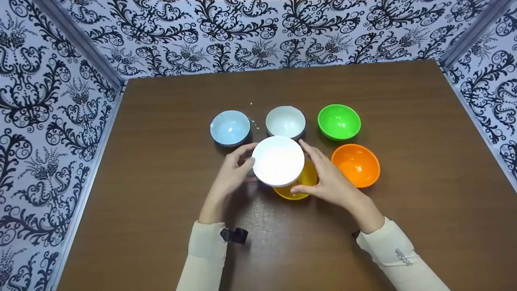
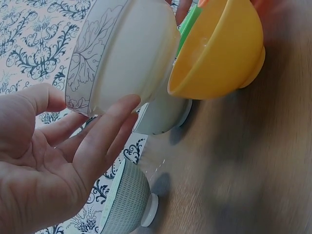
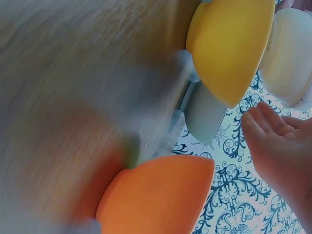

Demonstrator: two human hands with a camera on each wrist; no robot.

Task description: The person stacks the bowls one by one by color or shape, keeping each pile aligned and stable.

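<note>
A white bowl (image 1: pixel 278 161) with a grey leaf pattern outside is held up above the table. My left hand (image 1: pixel 233 171) grips its left side, with the thumb at the rim and fingers against the lower wall in the left wrist view. Below and partly hidden by it, a yellow bowl (image 1: pixel 291 191) stands on the table. On the right side, my right hand (image 1: pixel 333 182) reaches round with thumb and fingers spread. A gap shows between that hand (image 3: pixel 285 151) and the white bowl (image 3: pixel 287 61) in the right wrist view.
At the back stand a light blue bowl (image 1: pixel 230 127), a pale whitish bowl (image 1: pixel 285 120) and a green bowl (image 1: pixel 339 122). An orange bowl (image 1: pixel 356 165) is beside my right hand. Small white crumbs (image 1: pixel 255 123) lie between the back bowls. Patterned panels (image 1: pixel 258 36) border the wooden table (image 1: pixel 153 194).
</note>
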